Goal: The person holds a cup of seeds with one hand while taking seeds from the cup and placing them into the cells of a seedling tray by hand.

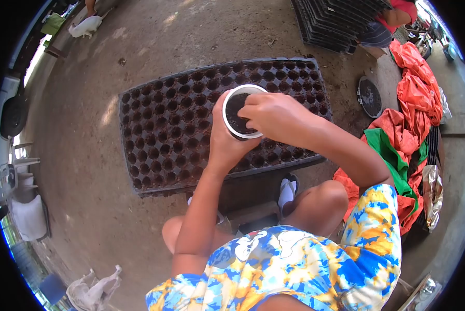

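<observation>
My left hand [223, 142] wraps around a white round tub [259, 89] and holds it up over the seedling tray. Dark, crumbly material [236, 111] fills part of the tub; I cannot tell what it is. The fingers of my right hand [279, 116] are curled together inside the rim, and their tips are partly hidden. Beneath both hands the black seedling tray [165, 127] lies with many round cells, brown soil smeared over its surface. The middle of the tray is covered by my hands and the tub.
A tall stack of black trays [336, 23] stands at the top right beside another person [380, 31]. Orange tarps [414, 78] and a green cloth [390, 155] lie to the right, near a round dark dish [369, 97]. A white animal [87, 26] is at the upper left.
</observation>
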Available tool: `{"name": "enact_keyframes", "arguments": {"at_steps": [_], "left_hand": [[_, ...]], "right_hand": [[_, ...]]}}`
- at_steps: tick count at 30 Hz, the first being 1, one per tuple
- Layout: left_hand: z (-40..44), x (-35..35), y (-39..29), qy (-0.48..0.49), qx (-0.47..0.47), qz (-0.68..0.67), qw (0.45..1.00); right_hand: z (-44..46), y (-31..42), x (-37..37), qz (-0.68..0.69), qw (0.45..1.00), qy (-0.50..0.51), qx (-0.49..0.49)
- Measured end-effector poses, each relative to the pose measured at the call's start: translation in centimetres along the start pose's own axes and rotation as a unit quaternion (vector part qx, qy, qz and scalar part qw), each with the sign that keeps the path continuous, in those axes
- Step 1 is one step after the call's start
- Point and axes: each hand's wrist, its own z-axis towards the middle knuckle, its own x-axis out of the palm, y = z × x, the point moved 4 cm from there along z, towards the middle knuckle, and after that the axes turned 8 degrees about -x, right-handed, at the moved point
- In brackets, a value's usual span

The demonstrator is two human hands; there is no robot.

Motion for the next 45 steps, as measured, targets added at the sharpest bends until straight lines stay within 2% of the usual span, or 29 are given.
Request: {"name": "enact_keyframes", "arguments": {"at_steps": [2,5,8,9,12,16,20,24,26,27,28,30,31,35,38,41,44,45], "left_hand": [[-0.1,0.4,0.1,-0.005,0.013,0.032,0.999],[-0.1,0.2,-0.1,-0.013,0.009,0.027,1.000],[0.3,-0.6,0.4,-0.033,0.031,0.001,0.999],[0.5,-1.1,1.0,-0.042,0.044,-0.007,0.998],[1.0,-2.2,1.6,-0.053,0.053,-0.029,0.997],[1.1,-2.5,1.2,-0.055,0.053,-0.037,0.996],[0.9,-2.4,0.8,-0.054,0.050,-0.030,0.997],[1.0,-2.1,1.1,-0.047,0.051,-0.052,0.996],[1.1,-2.0,1.5,-0.042,0.051,-0.059,0.996],[1.1,-2.0,1.6,-0.040,0.052,-0.063,0.996],[1.0,-1.9,1.6,-0.039,0.045,-0.064,0.996],[0.7,-1.2,1.1,-0.033,0.035,-0.065,0.997],[0.4,-1.0,0.7,-0.045,0.014,-0.006,0.999],[0.0,-0.3,-0.1,-0.034,0.042,0.056,0.997],[0.0,-0.5,-0.3,-0.040,0.036,0.065,0.996],[0.4,-0.7,-0.2,-0.046,0.042,0.032,0.998],[0.7,-1.8,0.3,-0.062,0.043,-0.006,0.997],[0.8,-2.4,0.5,-0.071,0.059,0.001,0.996]], "right_hand": [[1.0,-0.1,0.7,-0.042,0.998,0.041,-0.002],[1.3,-1.2,0.6,0.058,0.997,0.003,0.041],[-0.3,-0.7,-1.9,0.195,0.976,-0.092,0.008],[-1.2,-0.5,-1.9,0.246,0.965,-0.063,0.070],[-4.0,-1.5,1.8,0.291,0.949,-0.001,0.120],[-6.2,-3.9,6.5,0.264,0.947,0.051,0.176],[-5.5,-3.2,5.5,0.268,0.944,0.052,0.187],[-4.7,-2.2,5.7,0.248,0.963,-0.009,0.106],[-4.3,-2.1,3.7,0.226,0.970,-0.037,0.084],[-3.9,-1.3,1.4,0.253,0.959,-0.067,0.108],[-3.4,-0.8,-0.7,0.242,0.960,-0.108,0.091],[-1.7,0.3,-2.8,0.177,0.974,-0.136,0.044],[-0.9,0.3,-2.0,0.134,0.979,-0.149,-0.033],[2.2,0.4,1.0,-0.012,0.999,0.030,0.000],[2.6,-0.2,1.4,0.035,0.999,-0.030,-0.017],[1.8,-0.2,-0.9,0.140,0.986,-0.090,0.017],[-0.5,0.5,-2.2,0.301,0.944,-0.076,0.110],[-1.4,0.4,-1.3,0.327,0.936,-0.072,0.108]]}}
